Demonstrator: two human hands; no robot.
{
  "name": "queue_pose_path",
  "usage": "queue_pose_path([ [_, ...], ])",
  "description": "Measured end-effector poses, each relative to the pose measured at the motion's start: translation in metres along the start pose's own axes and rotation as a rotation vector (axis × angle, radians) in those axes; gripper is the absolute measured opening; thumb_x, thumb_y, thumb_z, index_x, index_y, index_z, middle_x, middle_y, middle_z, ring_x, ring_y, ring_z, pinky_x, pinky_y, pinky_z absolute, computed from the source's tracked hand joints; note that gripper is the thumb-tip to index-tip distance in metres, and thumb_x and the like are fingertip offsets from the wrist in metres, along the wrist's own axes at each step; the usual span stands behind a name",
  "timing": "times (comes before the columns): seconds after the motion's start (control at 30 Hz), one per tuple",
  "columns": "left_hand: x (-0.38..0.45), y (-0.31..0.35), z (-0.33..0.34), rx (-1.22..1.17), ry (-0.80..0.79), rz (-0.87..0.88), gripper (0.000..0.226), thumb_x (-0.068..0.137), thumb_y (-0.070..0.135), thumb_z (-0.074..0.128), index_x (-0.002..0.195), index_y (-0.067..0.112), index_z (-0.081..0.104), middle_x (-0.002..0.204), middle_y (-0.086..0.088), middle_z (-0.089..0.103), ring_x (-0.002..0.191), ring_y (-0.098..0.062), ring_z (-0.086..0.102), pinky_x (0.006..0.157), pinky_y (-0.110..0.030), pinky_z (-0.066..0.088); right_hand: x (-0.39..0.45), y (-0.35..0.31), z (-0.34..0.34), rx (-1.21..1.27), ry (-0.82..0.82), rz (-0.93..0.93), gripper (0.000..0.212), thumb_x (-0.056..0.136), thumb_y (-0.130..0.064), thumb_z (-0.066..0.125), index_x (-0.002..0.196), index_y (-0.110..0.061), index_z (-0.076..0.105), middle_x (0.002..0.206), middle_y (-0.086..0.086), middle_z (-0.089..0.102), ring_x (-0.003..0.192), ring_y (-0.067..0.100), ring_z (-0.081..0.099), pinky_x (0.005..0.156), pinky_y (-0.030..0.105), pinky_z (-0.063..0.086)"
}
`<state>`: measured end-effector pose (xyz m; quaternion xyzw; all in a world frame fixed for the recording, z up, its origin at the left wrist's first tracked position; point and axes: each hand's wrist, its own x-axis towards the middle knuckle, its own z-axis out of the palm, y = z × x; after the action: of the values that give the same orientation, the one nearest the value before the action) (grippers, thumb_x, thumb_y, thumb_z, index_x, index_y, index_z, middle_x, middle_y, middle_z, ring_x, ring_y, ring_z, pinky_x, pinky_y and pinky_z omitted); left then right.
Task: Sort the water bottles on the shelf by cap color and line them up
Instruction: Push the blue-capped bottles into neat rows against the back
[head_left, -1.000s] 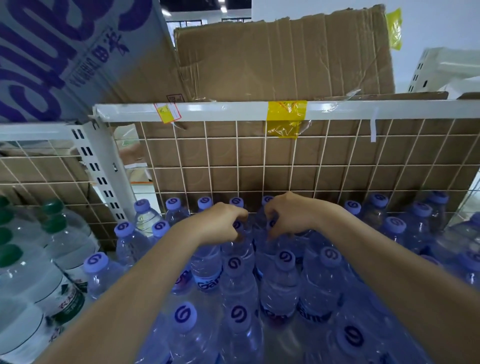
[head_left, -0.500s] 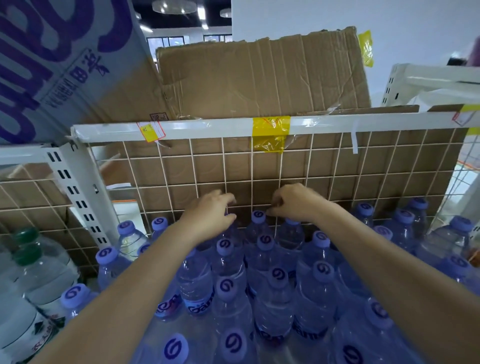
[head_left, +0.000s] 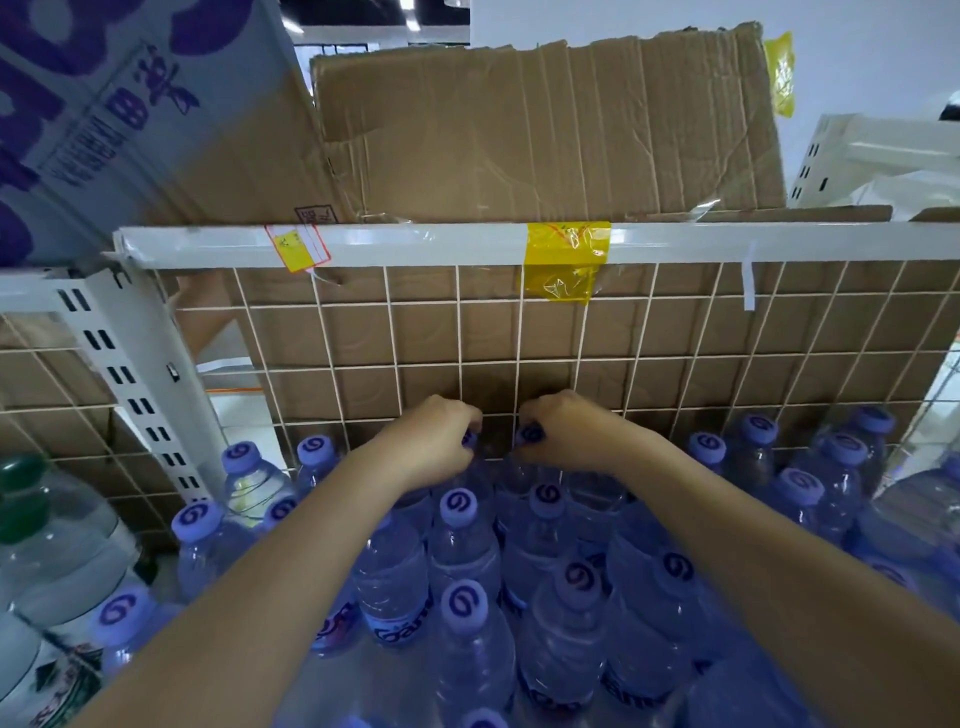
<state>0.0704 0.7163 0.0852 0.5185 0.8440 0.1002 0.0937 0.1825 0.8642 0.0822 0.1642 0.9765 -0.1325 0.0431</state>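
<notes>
Forearms fill the bottom of the view, both cut off by the lower edge and reaching away over a packed crowd of purple-capped bottles (head_left: 462, 551) standing upright on the shelf. The nearest bottles are cropped by the frame, and the arms cover several more, so the rows cannot be followed across. At the far left, a few green-capped bottles (head_left: 49, 530) stand apart from the purple ones, on the other side of a white slotted upright (head_left: 140, 384); they are blurred, and their labels are only partly readable.

Farther in, at the back row, the left hand (head_left: 434, 441) has its fingers curled down around a purple cap (head_left: 470, 439), of which only a sliver peeks out. The right hand (head_left: 566, 431) likewise curls over the neighbouring purple cap (head_left: 531, 433), with thumb and fingers pinched round it. The bottles below these two caps are mostly hidden by the hands and wrists.

Just behind the hands rises a white wire grid (head_left: 519, 358), backed by brown cardboard. Above it runs a white rail (head_left: 415, 244) bearing yellow tape (head_left: 566, 254) and a small tag too blurred to read. On top sit a creased cardboard box (head_left: 545, 130) and a purple-printed carton (head_left: 104, 104), cropped at the left.
</notes>
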Motion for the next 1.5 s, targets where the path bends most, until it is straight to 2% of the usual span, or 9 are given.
queue_pose_path([
  [0.13, 0.0, -0.003, -0.001, -0.009, -0.011, -0.003, 0.019, 0.084, 0.015, 0.06, 0.102, 0.02, 0.063, 0.102, -0.006, 0.062, 0.09, -0.022, 0.058, 0.075, -0.035, 0.049, -0.002, 0.002, 0.0, 0.032, -0.009, -0.044, 0.032, 0.083, -0.043, 0.069, 0.104, -0.021, 0.061, 0.101, 0.0, 0.059, 0.091, 0.019, 0.056, 0.078, 0.035, 0.052],
  [0.27, 0.003, 0.004, -0.003, 0.049, -0.059, -0.032, 0.016, 0.083, 0.018, 0.061, 0.099, 0.017, 0.06, 0.102, -0.007, 0.061, 0.09, -0.025, 0.057, 0.07, -0.031, 0.046, -0.015, 0.012, -0.018, 0.022, -0.007, 0.065, 0.055, 0.074, -0.061, 0.069, 0.114, -0.024, 0.059, 0.098, -0.006, 0.056, 0.091, 0.017, 0.056, 0.078, 0.035, 0.051],
  [0.33, 0.006, 0.01, -0.005, 0.087, -0.047, -0.028, 0.014, 0.084, 0.025, 0.062, 0.095, 0.017, 0.058, 0.105, -0.008, 0.061, 0.091, -0.025, 0.057, 0.074, -0.032, 0.048, -0.024, 0.023, -0.03, -0.054, 0.023, 0.138, 0.054, 0.075, -0.061, 0.069, 0.113, -0.023, 0.059, 0.101, -0.003, 0.06, 0.093, 0.02, 0.058, 0.08, 0.036, 0.052],
  [0.5, 0.019, 0.037, -0.003, 0.039, -0.014, 0.077, 0.039, 0.087, 0.04, 0.06, 0.123, 0.025, 0.056, 0.123, -0.003, 0.057, 0.107, -0.024, 0.056, 0.09, -0.04, 0.049, -0.041, 0.036, -0.026, -0.154, -0.036, 0.234, 0.049, 0.079, -0.059, 0.064, 0.107, -0.019, 0.064, 0.096, 0.0, 0.06, 0.086, 0.023, 0.057, 0.071, 0.033, 0.048],
  [0.8, 0.021, 0.051, 0.008, 0.004, -0.045, 0.076, 0.035, 0.091, 0.022, 0.057, 0.126, 0.024, 0.058, 0.127, -0.008, 0.058, 0.112, -0.027, 0.056, 0.09, -0.035, 0.048, -0.044, 0.043, -0.024, -0.021, -0.007, 0.198, 0.035, 0.089, -0.026, 0.064, 0.122, -0.016, 0.058, 0.118, 0.009, 0.059, 0.102, 0.026, 0.058, 0.074, 0.03, 0.043],
  [0.93, 0.021, 0.054, 0.007, 0.004, -0.031, 0.066, 0.035, 0.091, 0.023, 0.058, 0.126, 0.023, 0.059, 0.126, -0.008, 0.058, 0.112, -0.027, 0.056, 0.087, -0.033, 0.046, -0.041, 0.036, -0.021, -0.076, -0.036, 0.199, 0.04, 0.093, -0.03, 0.06, 0.128, -0.013, 0.053, 0.124, 0.011, 0.057, 0.112, 0.028, 0.056, 0.084, 0.033, 0.046],
  [1.07, 0.02, 0.055, 0.007, 0.007, -0.021, 0.047, 0.035, 0.09, 0.022, 0.058, 0.125, 0.022, 0.059, 0.124, -0.009, 0.058, 0.11, -0.028, 0.056, 0.085, -0.032, 0.046, -0.039, 0.035, -0.012, 0.0, 0.036, 0.233, 0.039, 0.092, -0.036, 0.06, 0.118, -0.008, 0.055, 0.12, 0.013, 0.056, 0.107, 0.028, 0.055, 0.078, 0.032, 0.044],
  [1.3, 0.017, 0.057, 0.008, 0.008, -0.011, 0.042, 0.035, 0.091, 0.022, 0.057, 0.126, 0.021, 0.058, 0.124, -0.01, 0.057, 0.109, -0.029, 0.056, 0.087, -0.035, 0.049, -0.042, 0.029, -0.009, 0.043, 0.117, 0.319, 0.047, 0.09, -0.043, 0.062, 0.116, -0.004, 0.056, 0.119, 0.016, 0.056, 0.106, 0.03, 0.056, 0.084, 0.036, 0.048],
  [1.5, 0.014, 0.058, 0.012, -0.029, 0.021, 0.044, 0.034, 0.091, 0.019, 0.054, 0.125, 0.02, 0.059, 0.124, -0.01, 0.058, 0.109, -0.029, 0.056, 0.086, -0.035, 0.048, -0.044, 0.023, -0.003, 0.023, 0.221, 0.376, 0.044, 0.09, -0.046, 0.06, 0.111, -0.008, 0.059, 0.115, 0.014, 0.058, 0.103, 0.03, 0.058, 0.073, 0.033, 0.042],
])
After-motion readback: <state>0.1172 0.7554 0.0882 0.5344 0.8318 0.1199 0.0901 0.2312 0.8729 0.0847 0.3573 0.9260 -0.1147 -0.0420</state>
